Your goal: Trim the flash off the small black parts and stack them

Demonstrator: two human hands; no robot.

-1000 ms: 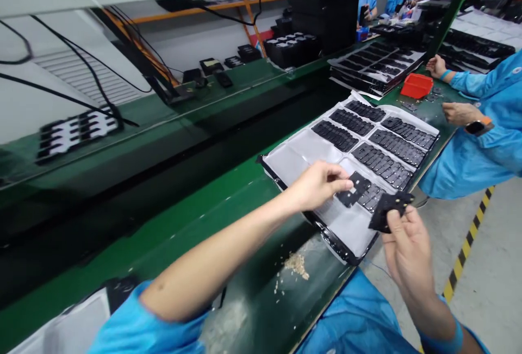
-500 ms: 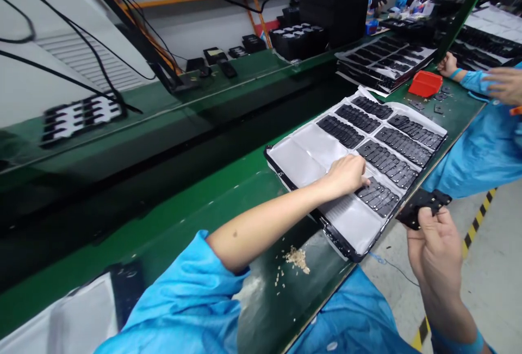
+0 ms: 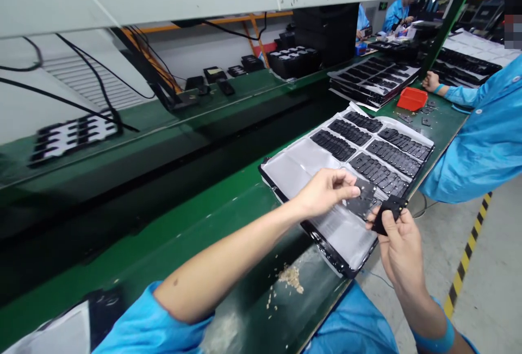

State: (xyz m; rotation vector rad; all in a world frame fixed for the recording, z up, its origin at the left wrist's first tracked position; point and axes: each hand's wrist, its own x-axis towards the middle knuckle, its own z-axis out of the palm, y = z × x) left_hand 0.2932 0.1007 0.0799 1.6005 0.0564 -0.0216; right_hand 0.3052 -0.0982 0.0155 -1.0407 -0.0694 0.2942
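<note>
Your left hand [image 3: 328, 193] was closed to a narrow pinch, its thumb and fingertips on the near edge of a dark plate [image 3: 365, 196] that reached out from them, over the tray [image 3: 289, 163]. Your right hand [image 3: 403, 240] was closed on a black piece [image 3: 389, 218], thumb pressed on its upper face and fingers behind; you could not tell from this view whether that was one piece or several layers. The two holds were near each other, the right fingertips just beside the far end of the plate. Past the left grip, black parts [image 3: 380, 173] lay in overlapping rows in the tray's compartments. Nearer to you than either grip, pale bits [image 3: 291, 278] were heaped on the green bench [image 3: 322, 278]. Well beyond both grips stood a red bin [image 3: 411, 99], with a co-worker's hand [image 3: 430, 81] beside it.
</note>
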